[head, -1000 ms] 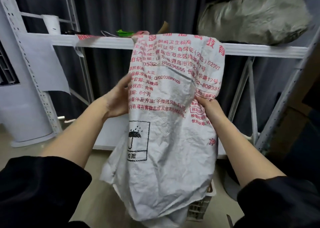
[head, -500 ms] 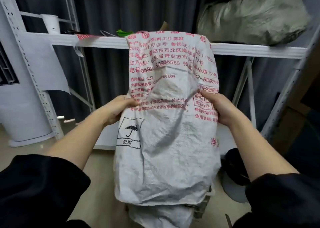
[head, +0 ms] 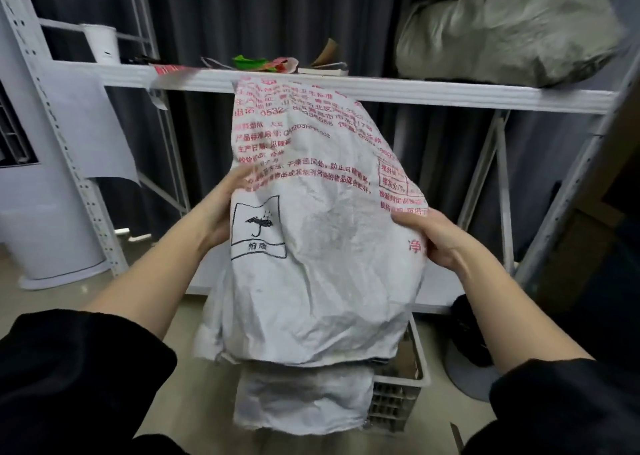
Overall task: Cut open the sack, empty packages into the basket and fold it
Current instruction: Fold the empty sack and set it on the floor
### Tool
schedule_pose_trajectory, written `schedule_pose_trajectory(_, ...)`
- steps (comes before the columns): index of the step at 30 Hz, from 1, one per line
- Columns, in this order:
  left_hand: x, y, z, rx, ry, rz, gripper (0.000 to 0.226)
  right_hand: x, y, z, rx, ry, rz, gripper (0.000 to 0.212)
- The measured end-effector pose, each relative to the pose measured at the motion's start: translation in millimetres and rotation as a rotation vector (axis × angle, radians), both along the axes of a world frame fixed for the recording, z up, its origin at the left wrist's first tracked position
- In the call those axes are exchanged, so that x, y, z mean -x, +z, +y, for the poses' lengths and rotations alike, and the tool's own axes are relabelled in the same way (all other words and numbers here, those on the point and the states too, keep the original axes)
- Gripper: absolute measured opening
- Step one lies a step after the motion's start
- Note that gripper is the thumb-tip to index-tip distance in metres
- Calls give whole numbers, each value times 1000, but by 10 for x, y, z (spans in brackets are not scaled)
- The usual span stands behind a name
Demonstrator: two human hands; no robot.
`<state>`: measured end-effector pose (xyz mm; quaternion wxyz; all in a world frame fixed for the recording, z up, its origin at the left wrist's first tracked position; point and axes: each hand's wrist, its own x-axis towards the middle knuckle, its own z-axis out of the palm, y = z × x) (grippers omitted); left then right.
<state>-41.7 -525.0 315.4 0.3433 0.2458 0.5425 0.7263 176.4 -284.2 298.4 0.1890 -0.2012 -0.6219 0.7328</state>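
**Here, a Printed Sack Held Up Over a Floor Basket**

Here, a white metal shelving rack [head: 433, 93] spans the background before dark curtains [head: 277, 22], a bulging grey bag [head: 502, 29] lying at the right end of its shelf and a white roll [head: 102, 42] standing near the left end. In front of the rack, a person in black sleeves holds a crumpled white woven sack [head: 322, 247] upright, its red lettering and black umbrella mark facing the camera and its lower part doubled under. The sack hangs directly above a pale slatted basket [head: 398, 399] on the floor, whose right front corner shows beneath it. The left hand [head: 221, 212] grips the sack's left edge, though its fingers are blurred. The right hand [head: 433, 236] pinches the right edge, thumb on the front. Small green and red scraps [head: 263, 63] lie at the shelf's front edge, mid-span.
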Motion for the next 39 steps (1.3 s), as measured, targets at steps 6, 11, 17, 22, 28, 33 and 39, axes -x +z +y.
schedule_pose_trajectory(6, -42, -100, 74, 192, -68, 321, 40, 150, -120, -23, 36, -156, 120, 30)
schedule_pose_trajectory(11, 48, -132, 64, 216, 161, 230, 19, 23, -249, 123, 49, -210, 45, 24)
schedule_pose_trajectory(17, 12, 29, 31, 217, 223, 252, 10, 35, -116, 218, -811, -395, -191, 97)
schedule_pose_trajectory(22, -232, 278, 191, 209, 89, 498, 19, 356, 304, -258, -1496, -34, -40, 114)
schedule_pose_trajectory(28, -404, 509, 254, 349, -154, 800, 26, 493, 221, -379, -1420, 107, -230, 125)
schedule_pose_trajectory(33, -537, 553, 401, 290, 89, 933, 9, 463, 227, -556, -848, 353, -98, 89)
schedule_pose_trajectory(39, -612, 558, 431, 214, 91, 872, 21, 439, 140, -627, -682, 241, -56, 27)
